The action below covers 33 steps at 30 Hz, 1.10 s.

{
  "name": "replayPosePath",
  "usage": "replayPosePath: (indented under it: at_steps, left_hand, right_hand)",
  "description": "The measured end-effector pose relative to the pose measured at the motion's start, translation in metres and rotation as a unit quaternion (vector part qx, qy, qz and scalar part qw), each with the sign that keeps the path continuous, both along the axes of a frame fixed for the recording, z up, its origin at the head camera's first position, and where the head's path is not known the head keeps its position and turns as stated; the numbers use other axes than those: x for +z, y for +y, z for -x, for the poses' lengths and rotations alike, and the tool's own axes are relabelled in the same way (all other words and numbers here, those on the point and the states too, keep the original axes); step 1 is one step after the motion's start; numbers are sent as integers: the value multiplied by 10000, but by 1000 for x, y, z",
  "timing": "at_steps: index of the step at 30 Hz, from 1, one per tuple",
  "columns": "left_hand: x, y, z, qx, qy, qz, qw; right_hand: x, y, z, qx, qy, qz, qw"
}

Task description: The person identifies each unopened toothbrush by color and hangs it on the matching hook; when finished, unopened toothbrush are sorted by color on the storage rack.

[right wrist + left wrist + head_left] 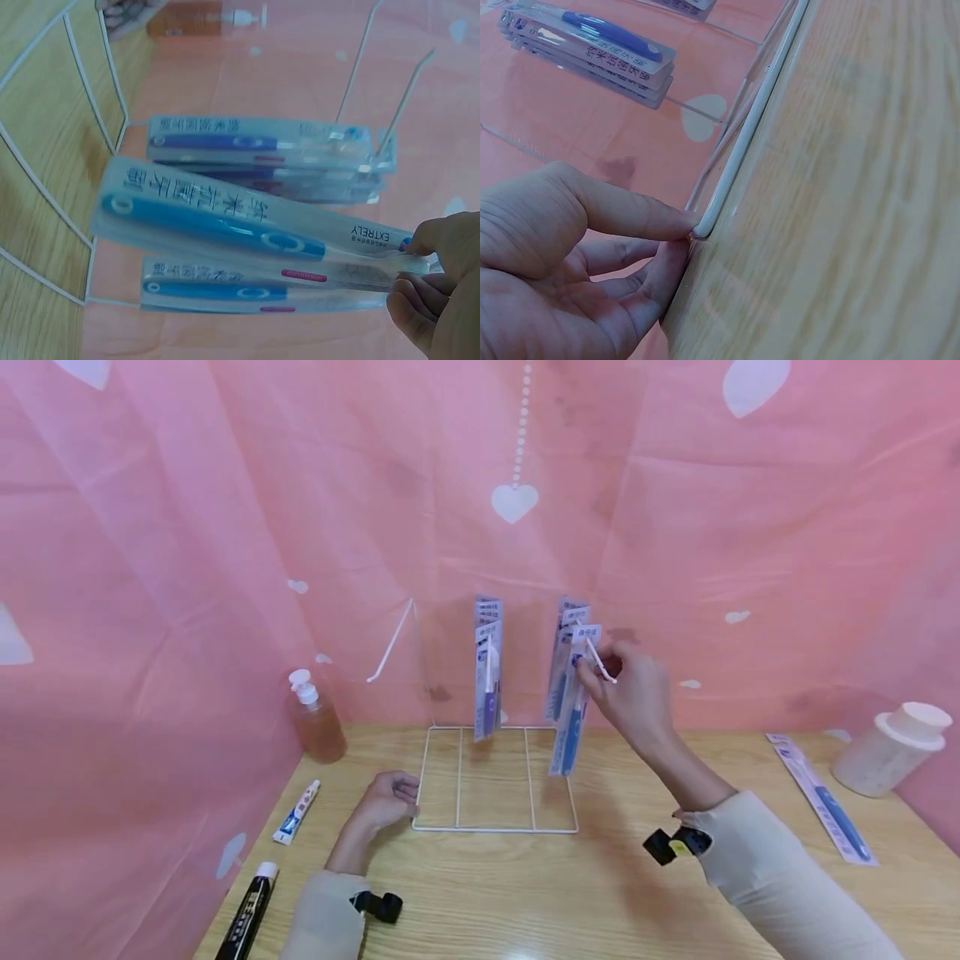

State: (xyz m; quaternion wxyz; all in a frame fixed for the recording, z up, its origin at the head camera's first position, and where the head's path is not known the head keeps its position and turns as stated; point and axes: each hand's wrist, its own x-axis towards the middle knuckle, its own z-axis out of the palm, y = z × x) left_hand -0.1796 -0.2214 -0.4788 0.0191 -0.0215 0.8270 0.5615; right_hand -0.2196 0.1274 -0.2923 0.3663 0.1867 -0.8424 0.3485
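Note:
My right hand (636, 693) pinches the top of a packaged blue toothbrush (573, 718) at the right hook (600, 662) of a white wire rack (495, 831). In the right wrist view that toothbrush (217, 225) tilts in front of another blue one (217, 289). Behind it on the same hook hang more packs (558, 668). Several purple toothbrush packs (487, 677) hang on the middle hook. The left hook (392, 639) bears nothing. My left hand (388, 800) pinches the rack's base at its front left corner, thumb and finger meeting at the wire (735, 157).
At the left stand a pump bottle (318, 727), a small toothpaste tube (297, 812) and a black tube (249, 910). Another packaged toothbrush (821, 802) lies on the right, beside a white bottle (891, 750). A pink curtain (675, 527) hangs behind the wooden table (480, 893).

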Motion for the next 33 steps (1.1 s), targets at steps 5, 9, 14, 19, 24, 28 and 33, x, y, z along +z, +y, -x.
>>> replayPosePath:
  at_steps: [5, 9, 14, 19, 24, 28, 33]
  left_hand:
    - [0, 1, 1, 18, -34, 7, 10000]
    - [1, 1, 3, 20, -78, 28, 10000]
    - [1, 1, 5, 10, -100, 17, 9999]
    - [0, 1, 3, -11, -156, 38, 9999]
    - [1, 0, 2, -36, -139, 43, 9999]
    - [0, 0, 1, -12, -144, 65, 9999]
    - [0, 0, 1, -40, -79, 39, 10000]
  right_hand:
    - [-1, -1, 18, -7, -162, 115, 9998]
    - [1, -1, 26, 46, -223, 126, 9997]
    - [2, -3, 33, -4, -219, 135, 9997]
    - [-3, -3, 35, 17, 27, 57, 10000]
    - [-8, 3, 29, 160, 18, -181, 9997]
    - [-12, 16, 18, 80, -46, -621, 9980]
    - [-18, 58, 9, -397, -778, -999, 9912]
